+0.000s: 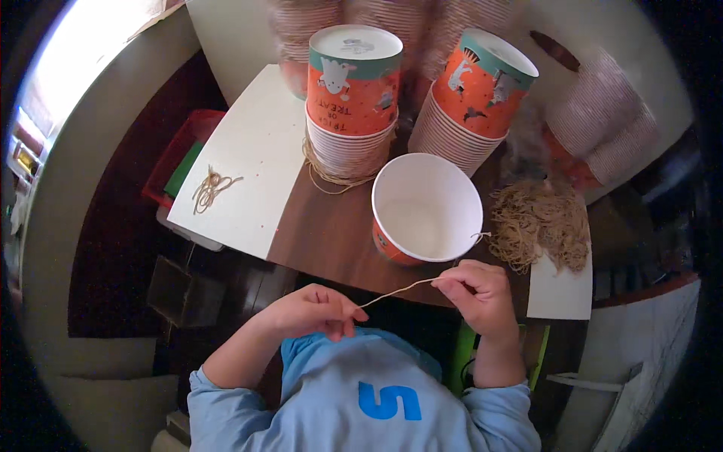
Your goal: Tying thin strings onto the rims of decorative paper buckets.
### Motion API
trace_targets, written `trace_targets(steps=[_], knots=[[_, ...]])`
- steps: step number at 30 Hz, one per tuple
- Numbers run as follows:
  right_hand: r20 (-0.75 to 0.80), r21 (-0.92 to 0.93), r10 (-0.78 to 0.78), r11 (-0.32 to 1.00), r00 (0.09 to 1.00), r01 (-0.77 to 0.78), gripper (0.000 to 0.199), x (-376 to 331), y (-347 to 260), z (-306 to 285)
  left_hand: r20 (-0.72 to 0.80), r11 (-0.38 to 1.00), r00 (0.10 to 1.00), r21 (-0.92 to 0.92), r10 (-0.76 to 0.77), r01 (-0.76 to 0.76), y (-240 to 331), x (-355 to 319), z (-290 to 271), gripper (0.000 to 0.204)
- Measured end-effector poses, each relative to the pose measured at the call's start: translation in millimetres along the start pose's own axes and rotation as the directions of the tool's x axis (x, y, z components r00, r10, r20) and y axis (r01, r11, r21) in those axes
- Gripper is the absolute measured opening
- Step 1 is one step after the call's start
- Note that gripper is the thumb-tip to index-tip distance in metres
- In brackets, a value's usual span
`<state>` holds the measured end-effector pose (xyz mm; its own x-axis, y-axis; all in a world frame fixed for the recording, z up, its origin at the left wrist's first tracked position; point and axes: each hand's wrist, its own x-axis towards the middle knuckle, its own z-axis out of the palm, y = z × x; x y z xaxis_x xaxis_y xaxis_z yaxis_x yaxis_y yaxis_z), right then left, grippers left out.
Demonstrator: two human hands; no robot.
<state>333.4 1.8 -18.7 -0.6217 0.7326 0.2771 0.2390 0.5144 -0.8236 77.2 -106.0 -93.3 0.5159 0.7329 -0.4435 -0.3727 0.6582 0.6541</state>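
Note:
A thin tan string [399, 291] runs between my hands, slightly slack, in front of the table edge. My left hand [322, 310] is closed on its lower left end, fingers curled. My right hand [482, 295] pinches the other end between thumb and fingers. Just beyond my right hand, a paper bucket [427, 207] stands upright on the table, its white inside facing up and orange outside partly showing. At the right of its rim, a short string end [480, 238] sticks out. Whether that end joins the string in my hands is hidden.
Behind stand two stacks of upside-down orange and green buckets, one left [354, 98] and one right [478, 98], with wrapped stacks [602, 120] farther back. A heap of loose string [538, 222] lies at right, a small bundle [213, 188] on the white board at left.

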Motion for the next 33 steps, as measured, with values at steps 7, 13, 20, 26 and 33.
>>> trace_targets(steps=[7,13,20,26,33], knots=[[0.409,-0.254,-0.056,0.952,0.911,0.172,0.024,-4,-11,-23,-0.115,0.924,0.989,0.381,0.098,-0.047,4,-10,10,0.020],[0.369,0.113,-0.238,0.971,0.899,0.211,0.069,6,-43,20,-0.018,0.816,0.988,0.565,0.157,-0.119,32,-14,47,0.020],[0.403,0.152,0.105,0.972,0.909,-0.179,0.045,7,-30,39,0.005,0.804,0.967,0.554,0.255,-0.215,52,-8,52,0.019],[0.097,-0.021,-0.259,0.965,0.961,0.262,0.018,16,-18,40,-0.048,0.887,0.966,0.409,0.254,-0.213,58,2,46,0.022],[0.067,-0.179,-0.388,0.902,0.919,0.393,0.013,29,-15,33,-0.066,0.876,0.943,0.396,0.326,-0.275,62,11,48,0.023]])
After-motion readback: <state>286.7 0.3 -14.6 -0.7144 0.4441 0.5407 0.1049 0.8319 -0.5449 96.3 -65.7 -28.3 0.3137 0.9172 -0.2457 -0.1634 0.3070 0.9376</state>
